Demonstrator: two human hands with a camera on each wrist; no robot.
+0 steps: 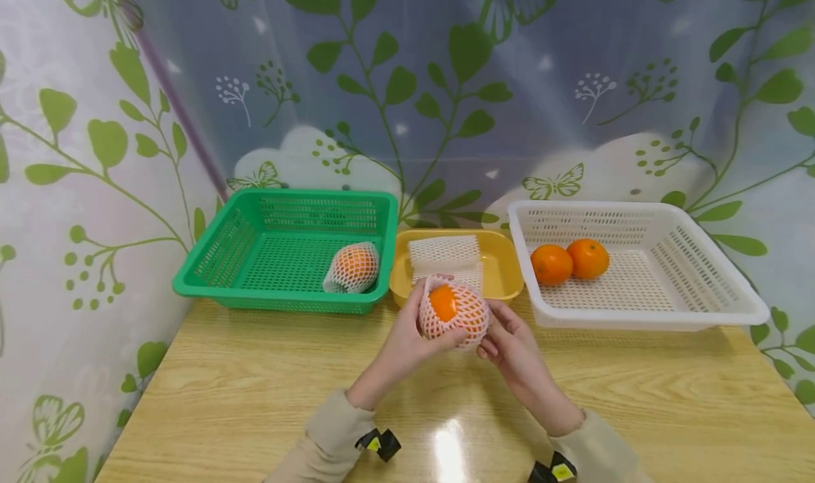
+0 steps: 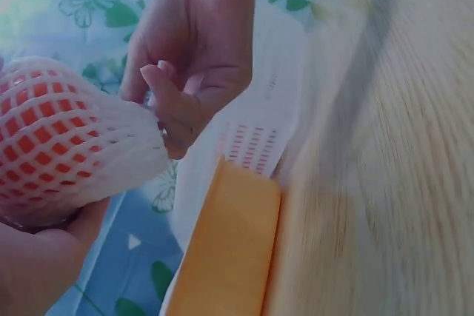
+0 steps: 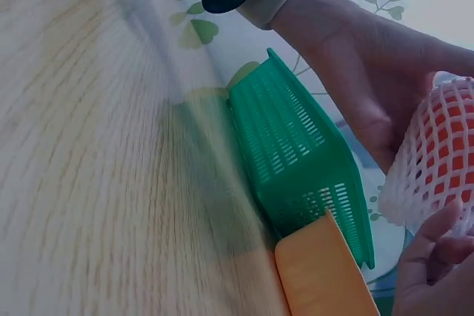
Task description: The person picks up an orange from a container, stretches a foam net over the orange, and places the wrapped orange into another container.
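An orange in a white foam net [image 1: 467, 313] is held above the table's middle, bare orange skin showing at an opening in the net. My left hand [image 1: 410, 338] grips it from the left, thumb across its front. My right hand [image 1: 516, 356] pinches the net's edge at the right side. In the left wrist view the netted orange [image 2: 52, 138] lies in the left hand [image 2: 44, 264], and the right hand's [image 2: 196, 49] fingertips are at the net's end. The right wrist view has the net [image 3: 444, 146] between the left hand [image 3: 363, 64] and right hand [image 3: 437, 271].
A green basket [image 1: 286, 301] at the left holds one netted orange [image 1: 354, 266]. Behind the hands, a yellow tray [image 1: 506, 271] holds foam nets [image 1: 444, 251]. The white basket [image 1: 643, 319] at the right contains two bare oranges [image 1: 552, 264]. A patterned curtain [image 1: 407, 115] hangs behind.
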